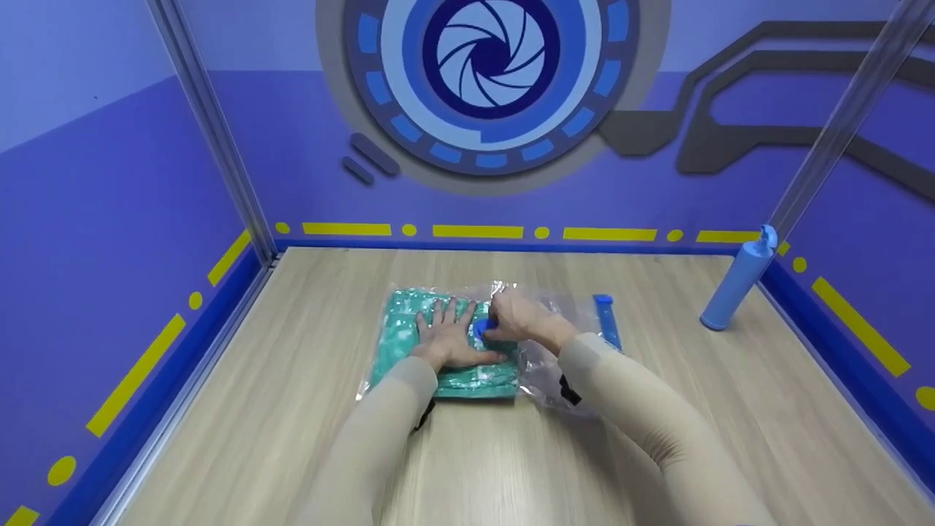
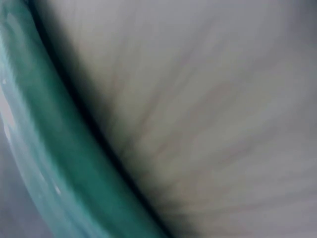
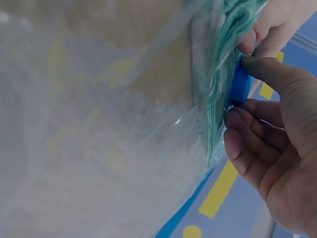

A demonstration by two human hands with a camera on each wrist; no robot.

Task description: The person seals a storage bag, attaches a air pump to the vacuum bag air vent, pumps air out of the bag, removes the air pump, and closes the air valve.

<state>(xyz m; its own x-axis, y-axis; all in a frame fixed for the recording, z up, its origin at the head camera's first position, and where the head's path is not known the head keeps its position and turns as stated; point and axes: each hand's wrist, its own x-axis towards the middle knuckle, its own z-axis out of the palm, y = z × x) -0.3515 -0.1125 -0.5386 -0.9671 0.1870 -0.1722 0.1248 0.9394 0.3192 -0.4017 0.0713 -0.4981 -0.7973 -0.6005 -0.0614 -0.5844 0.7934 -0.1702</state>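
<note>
A clear plastic vacuum storage bag lies flat on the table with folded green cloth in its left part. On the bag's top face sits a round blue valve cap. My left hand presses on the cloth-filled part, fingers spread and thumb reaching below the cap. With thumb and fingertips my right hand pinches the cap's rim; the right wrist view shows the cap between them. In the left wrist view, the bag's green edge shows close up.
A blue hand pump stands near the table's back right corner. The blue zip strip closes the bag's right end, with a blue slider at its far end. Purple-blue panel walls border the wooden table.
</note>
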